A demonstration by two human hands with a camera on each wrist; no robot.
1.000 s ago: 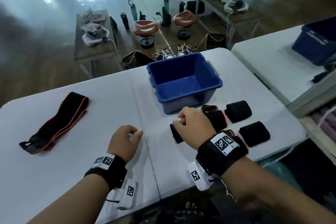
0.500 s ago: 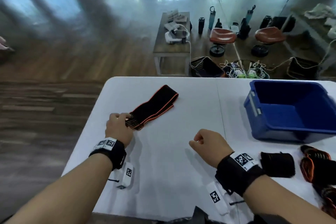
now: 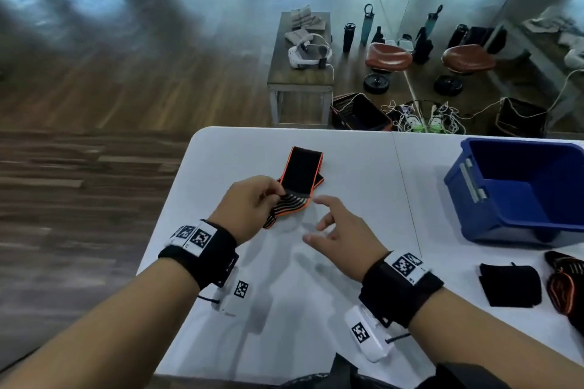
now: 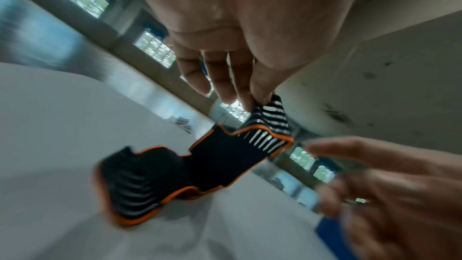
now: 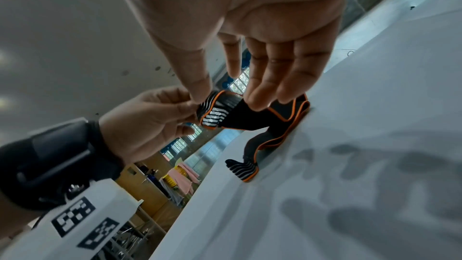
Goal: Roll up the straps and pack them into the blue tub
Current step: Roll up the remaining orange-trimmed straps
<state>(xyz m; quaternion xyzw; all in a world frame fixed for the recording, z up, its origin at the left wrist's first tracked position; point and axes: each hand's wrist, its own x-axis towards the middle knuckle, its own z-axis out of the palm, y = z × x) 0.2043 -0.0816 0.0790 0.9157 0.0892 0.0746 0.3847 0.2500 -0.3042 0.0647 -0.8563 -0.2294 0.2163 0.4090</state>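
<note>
Now our left hand (image 3: 249,205) pinches the near striped end of the black orange-edged elastic strap (image 3: 301,175), which runs away from us; our right hand (image 3: 343,230), open, hovers just right.

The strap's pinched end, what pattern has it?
Black with pale stripes, orange-edged; clearest in left wrist view.
</note>
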